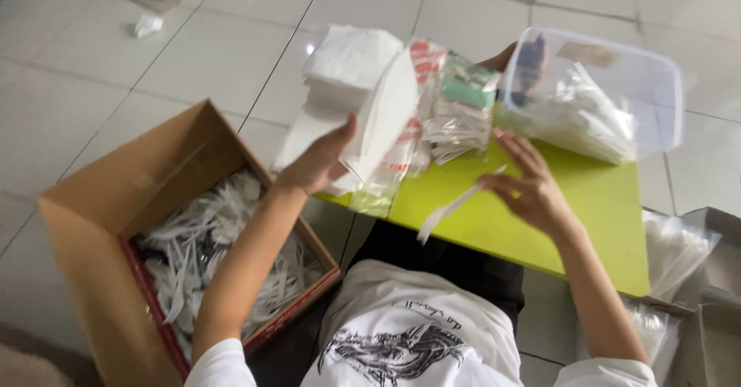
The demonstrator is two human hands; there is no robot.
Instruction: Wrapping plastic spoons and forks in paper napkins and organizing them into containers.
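Observation:
My left hand grips a folded white napkin at the left edge of a small lime-green table, beside a tall stack of white napkins. My right hand rests over the table with a white plastic utensil pinched in its fingers; the utensil hangs past the table's near edge. Between the hands stands a bunch of clear plastic sleeves with red and green print.
A clear plastic tub with packed white items sits at the table's far right. An open cardboard box of white plastic cutlery stands on the tiled floor to my left. More bags and a box lie to the right.

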